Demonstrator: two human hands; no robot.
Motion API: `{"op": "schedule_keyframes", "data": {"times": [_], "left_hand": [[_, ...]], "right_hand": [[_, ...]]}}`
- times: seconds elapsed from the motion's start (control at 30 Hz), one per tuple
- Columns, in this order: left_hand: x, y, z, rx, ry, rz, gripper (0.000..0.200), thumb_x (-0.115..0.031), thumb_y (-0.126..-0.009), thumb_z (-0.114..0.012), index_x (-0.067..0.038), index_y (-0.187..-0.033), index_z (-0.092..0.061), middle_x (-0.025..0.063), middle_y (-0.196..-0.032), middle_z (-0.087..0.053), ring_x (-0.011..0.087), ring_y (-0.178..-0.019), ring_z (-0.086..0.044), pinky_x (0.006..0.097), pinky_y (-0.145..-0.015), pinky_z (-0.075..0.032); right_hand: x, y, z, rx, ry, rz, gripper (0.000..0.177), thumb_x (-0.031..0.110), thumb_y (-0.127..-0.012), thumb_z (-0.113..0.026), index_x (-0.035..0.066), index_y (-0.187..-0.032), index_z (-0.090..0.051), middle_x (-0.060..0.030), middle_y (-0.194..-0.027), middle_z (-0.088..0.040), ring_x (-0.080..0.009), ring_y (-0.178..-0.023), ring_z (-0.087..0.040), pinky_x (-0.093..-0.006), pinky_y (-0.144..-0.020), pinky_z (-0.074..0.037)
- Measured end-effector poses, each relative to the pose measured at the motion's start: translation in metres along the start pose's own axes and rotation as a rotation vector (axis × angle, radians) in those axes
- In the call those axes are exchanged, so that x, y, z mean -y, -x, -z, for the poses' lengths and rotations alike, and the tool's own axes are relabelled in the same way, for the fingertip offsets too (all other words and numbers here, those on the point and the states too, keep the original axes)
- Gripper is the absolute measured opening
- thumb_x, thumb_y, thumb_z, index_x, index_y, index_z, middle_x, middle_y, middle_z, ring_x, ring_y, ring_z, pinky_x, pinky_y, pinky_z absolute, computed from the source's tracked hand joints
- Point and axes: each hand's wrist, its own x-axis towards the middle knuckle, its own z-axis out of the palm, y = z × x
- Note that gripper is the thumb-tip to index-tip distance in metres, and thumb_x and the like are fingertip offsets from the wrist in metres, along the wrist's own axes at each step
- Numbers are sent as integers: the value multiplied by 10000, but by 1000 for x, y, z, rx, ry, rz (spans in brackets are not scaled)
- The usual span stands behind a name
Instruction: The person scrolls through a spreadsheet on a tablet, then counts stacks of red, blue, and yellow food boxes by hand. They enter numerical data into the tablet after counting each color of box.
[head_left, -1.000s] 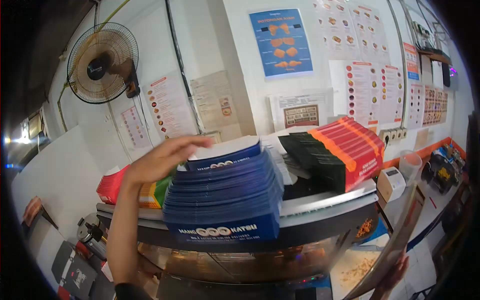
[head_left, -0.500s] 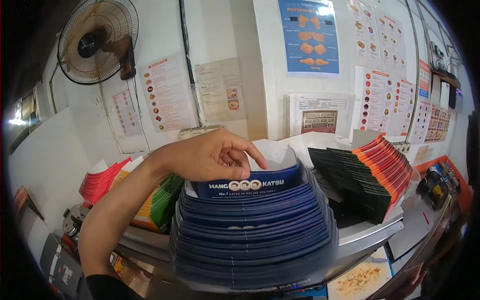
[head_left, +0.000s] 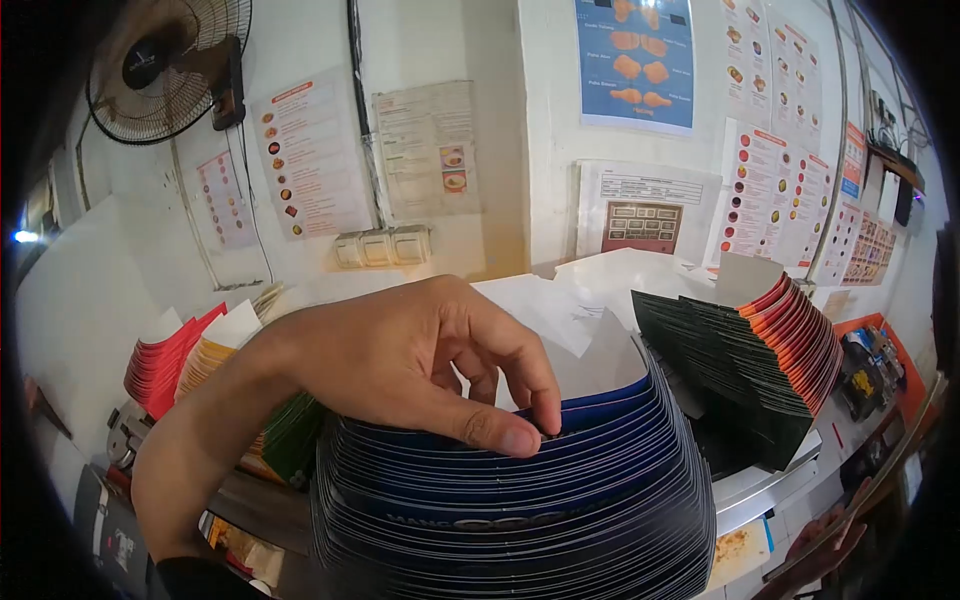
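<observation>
My left hand reaches in from the left over a tall nested stack of dark blue paper food boxes. Its thumb and forefinger are pinched together at the top rim of the stack, on the edge of a blue paper food box. The other fingers curl behind the rim. White lettering shows faintly lower on the stack's front. My right hand is out of sight.
Red-orange and dark green boxes lean in a stack on the right. Pink-red boxes and yellow-green ones stand left. A wall fan hangs upper left, with menu sheets on the wall. A blurred hand-like shape shows lower right.
The blue stack looks larger and nearer. My left hand has shifted right and down along its rim. The lettered box that stood raised at the front no longer shows there.
</observation>
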Motion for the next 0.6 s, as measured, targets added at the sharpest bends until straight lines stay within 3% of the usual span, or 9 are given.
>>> {"op": "schedule_keyframes", "data": {"times": [0.37,0.6], "left_hand": [[-2,5,-9,-114,-24,-78,188,-82,-832,-741,-46,-1015,-719,65,-973,-714,63,-725,-619,188,-607,-504],[2,4,-13,-68,-118,-169,201,-135,-841,-744,-54,-1025,-737,91,-992,-713,76,-741,-622,184,-584,-489]], "right_hand": [[-27,1,-16,-38,654,218,643,408,-890,-576,65,-1386,-355,-74,-1013,-630,-188,-857,-618,-342,-719,-507],[-32,11,-24,-45,1124,383,770,461,-916,-522,92,-1523,-224,-72,-1042,-619,-187,-865,-602,-323,-665,-483]]}}
